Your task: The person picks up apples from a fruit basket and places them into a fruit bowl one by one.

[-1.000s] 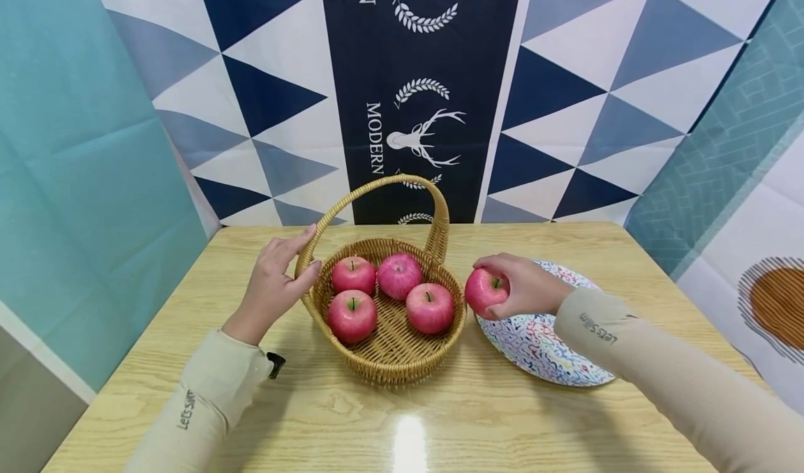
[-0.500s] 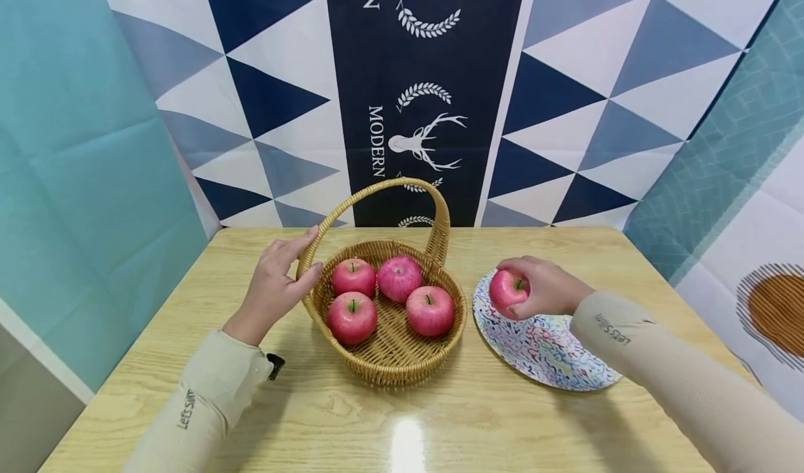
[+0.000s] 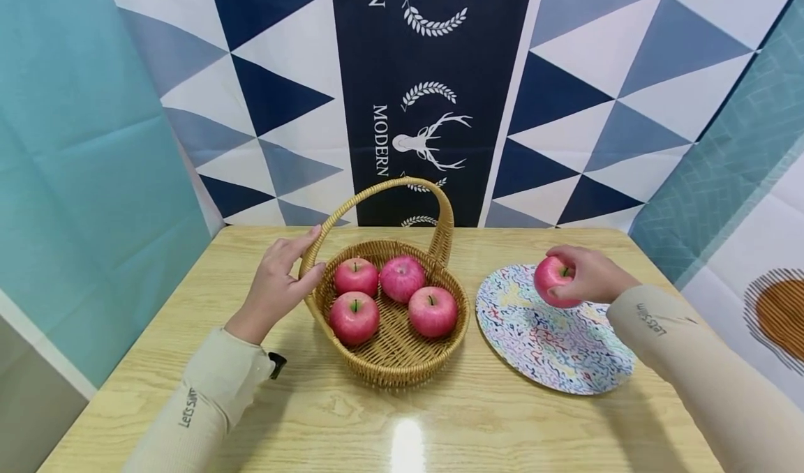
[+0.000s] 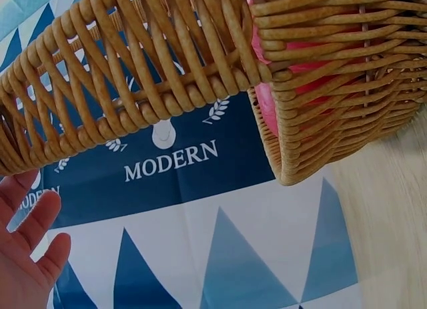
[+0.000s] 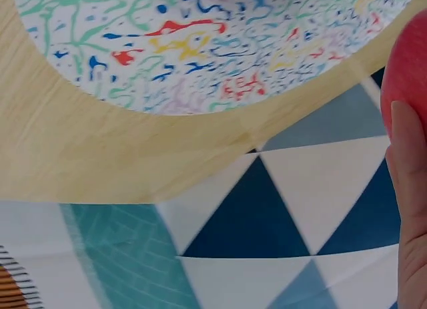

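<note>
My right hand grips a red apple above the patterned round placemat; I cannot tell whether the apple touches it. Part of that apple also shows at the edge of the right wrist view. My left hand rests against the left side of a wicker basket's handle, thumb across its near face and fingers fairly straight. In the left wrist view, loosely spread fingers lie just under the handle. Inside the basket sit several red apples, stems mostly upward.
The light wooden table carries the basket in the middle and the placemat at right. A patterned cloth hangs right behind the table's back edge. Turquoise cloth hangs on the left.
My right hand has moved right with the apple, from beside the basket's rim to over the placemat, showing more of it. The left hand and basket have stayed in place.
</note>
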`<state>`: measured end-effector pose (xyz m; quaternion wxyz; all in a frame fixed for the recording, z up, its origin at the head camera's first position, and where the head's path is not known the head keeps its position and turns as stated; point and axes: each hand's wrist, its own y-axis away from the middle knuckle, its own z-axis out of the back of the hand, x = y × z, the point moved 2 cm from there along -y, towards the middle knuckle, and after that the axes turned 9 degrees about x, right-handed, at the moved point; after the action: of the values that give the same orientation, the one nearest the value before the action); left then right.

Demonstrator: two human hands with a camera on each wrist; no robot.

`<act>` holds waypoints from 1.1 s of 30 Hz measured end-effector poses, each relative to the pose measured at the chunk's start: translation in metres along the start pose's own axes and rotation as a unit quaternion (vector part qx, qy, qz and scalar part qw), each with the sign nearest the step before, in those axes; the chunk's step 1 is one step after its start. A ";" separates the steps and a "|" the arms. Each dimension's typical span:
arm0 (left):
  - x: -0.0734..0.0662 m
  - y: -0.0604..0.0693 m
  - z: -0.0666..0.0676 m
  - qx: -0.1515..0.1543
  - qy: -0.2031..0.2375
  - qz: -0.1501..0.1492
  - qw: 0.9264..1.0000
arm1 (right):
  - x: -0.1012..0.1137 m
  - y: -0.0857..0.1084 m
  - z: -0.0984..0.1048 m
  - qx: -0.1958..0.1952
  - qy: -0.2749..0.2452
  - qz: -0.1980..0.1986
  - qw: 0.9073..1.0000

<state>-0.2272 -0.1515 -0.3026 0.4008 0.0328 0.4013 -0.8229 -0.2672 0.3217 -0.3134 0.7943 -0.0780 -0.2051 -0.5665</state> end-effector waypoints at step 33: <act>0.001 -0.001 0.004 0.028 -0.009 0.007 1.000 | -0.067 0.011 0.000 -0.001 -0.067 -0.154 0.986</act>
<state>-0.2275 -0.1544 -0.2998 0.4095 0.0397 0.3739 -0.8312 -0.2754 0.3832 -0.3398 0.6822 -0.0844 -0.2667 -0.6756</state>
